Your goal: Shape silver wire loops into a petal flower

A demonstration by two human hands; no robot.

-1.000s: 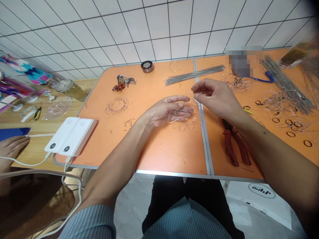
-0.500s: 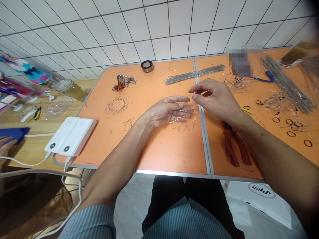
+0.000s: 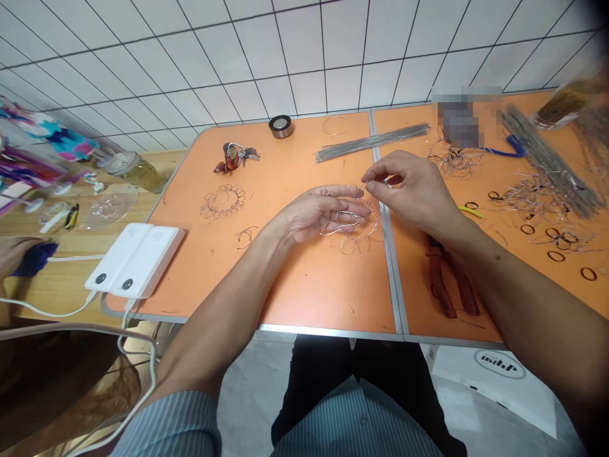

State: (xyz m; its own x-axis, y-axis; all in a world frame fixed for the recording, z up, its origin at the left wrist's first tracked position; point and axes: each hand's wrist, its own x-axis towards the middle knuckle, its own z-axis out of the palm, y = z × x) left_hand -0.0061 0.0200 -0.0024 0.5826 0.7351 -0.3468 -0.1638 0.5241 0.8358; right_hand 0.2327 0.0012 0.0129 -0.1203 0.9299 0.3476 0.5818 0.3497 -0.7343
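Observation:
A thin wire ring with looped petals [image 3: 354,244] hangs around the fingers of my left hand [image 3: 320,211], above the orange table [image 3: 304,292]. My left hand is palm up, its fingers curled around part of the wire. Just right of it, my right hand [image 3: 402,189] pinches the far side of the same wire piece between thumb and index finger. The exact spot where the fingertips meet the fine wire is hard to make out. On the table to the left lies another looped wire ring [image 3: 222,202].
Red-handled pliers [image 3: 450,282] lie beneath my right forearm. Behind my hands are straight wires [image 3: 371,143], a tape roll [image 3: 281,126] and keys [image 3: 236,157]. Wire scraps [image 3: 533,190] and small dark rings spread at the right. White power banks [image 3: 136,260] sit left; another person's hand [image 3: 14,254] is beyond.
My right thumb and index finger have closed together on the wire, and the wire ring has shifted slightly. At the far left, the other person's hand and the blue item have moved.

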